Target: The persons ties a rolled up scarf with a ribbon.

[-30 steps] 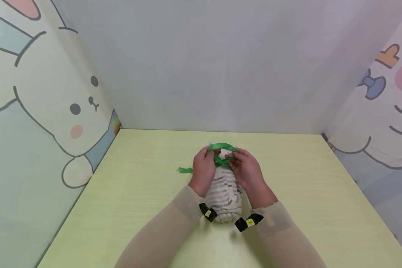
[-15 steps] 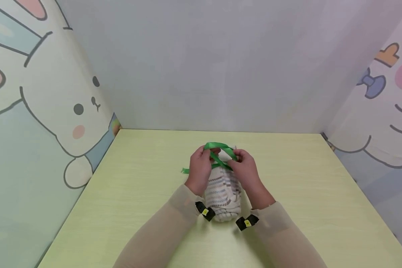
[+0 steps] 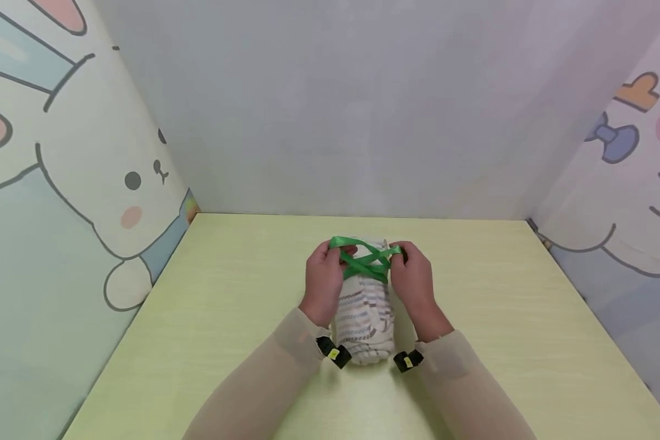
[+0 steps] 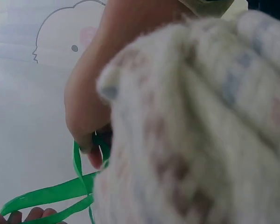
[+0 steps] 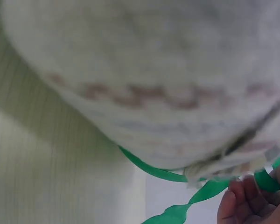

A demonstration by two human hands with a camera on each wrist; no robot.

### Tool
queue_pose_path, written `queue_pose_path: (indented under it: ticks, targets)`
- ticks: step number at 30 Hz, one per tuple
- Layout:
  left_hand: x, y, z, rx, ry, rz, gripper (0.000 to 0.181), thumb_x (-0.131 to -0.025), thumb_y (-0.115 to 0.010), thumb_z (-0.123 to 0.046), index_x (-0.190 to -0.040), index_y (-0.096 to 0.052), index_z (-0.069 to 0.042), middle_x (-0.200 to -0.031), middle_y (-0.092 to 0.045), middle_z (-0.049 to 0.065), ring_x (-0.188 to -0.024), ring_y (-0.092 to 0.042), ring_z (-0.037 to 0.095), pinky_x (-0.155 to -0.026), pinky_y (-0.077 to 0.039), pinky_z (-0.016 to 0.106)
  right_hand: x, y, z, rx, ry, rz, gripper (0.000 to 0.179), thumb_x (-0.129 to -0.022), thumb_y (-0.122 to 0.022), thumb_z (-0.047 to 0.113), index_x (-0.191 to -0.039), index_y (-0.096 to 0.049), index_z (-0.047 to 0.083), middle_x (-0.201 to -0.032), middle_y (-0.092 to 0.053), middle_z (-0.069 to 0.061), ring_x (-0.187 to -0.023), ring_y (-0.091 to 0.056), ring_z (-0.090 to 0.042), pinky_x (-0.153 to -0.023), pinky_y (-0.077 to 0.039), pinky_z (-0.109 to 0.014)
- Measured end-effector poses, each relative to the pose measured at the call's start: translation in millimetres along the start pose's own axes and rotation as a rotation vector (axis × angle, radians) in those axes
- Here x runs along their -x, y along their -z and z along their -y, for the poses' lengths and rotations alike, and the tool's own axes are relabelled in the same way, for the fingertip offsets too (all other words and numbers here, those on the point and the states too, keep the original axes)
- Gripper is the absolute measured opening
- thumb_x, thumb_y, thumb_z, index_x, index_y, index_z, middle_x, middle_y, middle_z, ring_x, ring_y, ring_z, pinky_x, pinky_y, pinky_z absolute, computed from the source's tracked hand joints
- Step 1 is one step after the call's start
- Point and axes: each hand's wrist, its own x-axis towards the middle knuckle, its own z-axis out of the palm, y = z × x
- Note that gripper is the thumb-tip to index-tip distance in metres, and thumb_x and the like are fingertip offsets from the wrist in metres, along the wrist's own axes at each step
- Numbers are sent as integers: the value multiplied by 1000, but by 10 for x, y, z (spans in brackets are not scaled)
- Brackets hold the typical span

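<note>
Green ribbon (image 3: 361,265) ran across rolled cloth (image 3: 363,318), which lay on table (image 3: 225,318).
Left hand (image 3: 323,281) pinched a loop of it, right hand (image 3: 412,275) gripped another stretch; strands crossed between them near the far end.

no text is readable, even on the yellow labels (image 3: 333,354).

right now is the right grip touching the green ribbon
Touching. The head view shows it: the right grip pinches the green ribbon, with no gap between the two.
</note>
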Motion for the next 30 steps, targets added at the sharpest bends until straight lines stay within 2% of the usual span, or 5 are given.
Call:
queue_pose_path:
  ticks: [3,7,16,21,30]
  targets:
    - [-22,62,20,23,-11,-41,29,-109,-40,-11,-118,-65,-1,-111,-71,16,-113,-65,35,-98,-53,43,-42,44,-42,-128,-76,25,39,-111,-36,22,-127,-64,1,-104,-68,-20,-88,-67,-30,-75,-55,-41]
    - [-72,145,34,78,-25,-80,26,-109,-41,-11,-118,-63,0,-110,-69,19,-114,-64,42,-97,-54,42,-79,113,-61,-410,-185,82,45,-114,-35,29,-121,-63,-5,-94,-69,-14,-84,-70,-24,-84,-60,-39]
    - [-135,303,53,188,-7,-133,26,-108,-49,-10,-122,-64,5,-108,-67,19,-101,-71,33,-91,-58,37,-57,259,-161,-928,-280,303,51,-115,-34,34,-127,-59,-9,-99,-74,-7,-100,-72,-24,-104,-50,-47]
    - [-163,414,53,285,33,-130,22,-109,-51,-13,-116,-63,5,-100,-66,14,-92,-69,25,-92,-57,37,-65,326,-227,-1099,-318,357,46,-115,-30,27,-116,-67,0,-103,-74,-13,-106,-71,-30,-106,-47,-51]
    - [-200,607,-17,346,87,-118,26,-112,-45,-21,-109,-61,0,-94,-67,11,-92,-68,25,-96,-55,39,-119,453,-263,-1293,-400,355,50,-115,-27,28,-143,-43,-11,-122,-68,-27,-126,-61,-37,-111,-38,-52]
